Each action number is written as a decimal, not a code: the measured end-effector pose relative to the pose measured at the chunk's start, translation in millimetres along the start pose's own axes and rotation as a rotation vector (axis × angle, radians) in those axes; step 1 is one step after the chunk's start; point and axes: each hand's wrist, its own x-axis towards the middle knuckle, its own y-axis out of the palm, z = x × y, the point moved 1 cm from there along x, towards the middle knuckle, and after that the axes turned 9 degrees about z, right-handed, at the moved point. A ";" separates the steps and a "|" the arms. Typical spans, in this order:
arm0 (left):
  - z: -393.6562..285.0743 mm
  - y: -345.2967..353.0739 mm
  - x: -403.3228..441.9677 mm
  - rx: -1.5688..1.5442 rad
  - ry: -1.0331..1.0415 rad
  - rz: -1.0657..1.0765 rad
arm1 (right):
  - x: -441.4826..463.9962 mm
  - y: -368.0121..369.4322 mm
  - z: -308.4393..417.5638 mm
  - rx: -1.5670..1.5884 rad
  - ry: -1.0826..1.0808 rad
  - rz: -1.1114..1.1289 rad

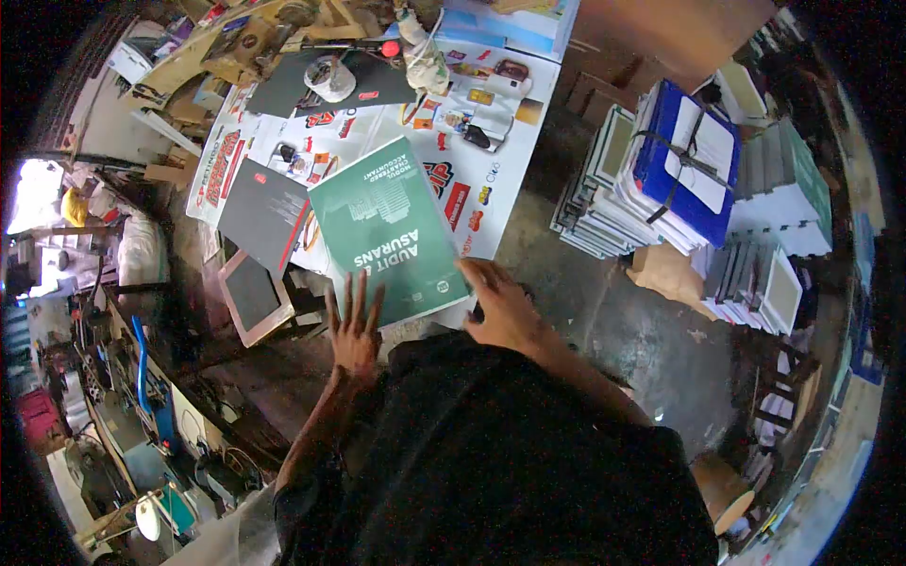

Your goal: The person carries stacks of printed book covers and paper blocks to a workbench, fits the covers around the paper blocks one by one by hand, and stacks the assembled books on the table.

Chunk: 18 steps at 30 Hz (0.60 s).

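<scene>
A green book titled "Audit & Asurans" lies on the table, its printing upside down from where I stand. My left hand is spread over the cover's near edge, fingers stretched out. At the book's near right corner is my right hand, fingertips touching the side edge and thumb held apart from them. Beside the book on the left, partly under it, rests a dark grey cover with a red strip.
A printed poster sheet covers the table. Farther back are a white tub on a black board and a cloth-wrapped bottle. Strapped stacks of books stand on the right. A framed board leans at the table's left.
</scene>
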 end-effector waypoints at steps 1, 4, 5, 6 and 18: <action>13.3 -5.6 -0.3 -0.001 -0.007 0.003 | 7.1 6.2 5.4 0.002 -0.003 0.007; 25.3 -35.3 17.8 -0.143 0.156 -0.231 | 28.3 40.5 17.6 -0.253 -0.121 -0.027; 21.3 -51.4 24.6 -0.148 0.140 -0.237 | 35.1 56.7 12.1 -0.261 -0.132 -0.015; 18.0 -65.6 29.8 -0.106 0.198 -0.272 | 42.7 71.4 5.6 -0.438 -0.061 -0.006; -34.6 54.5 58.9 -0.470 -0.017 -0.026 | 17.5 43.1 -18.9 0.158 -0.037 -0.270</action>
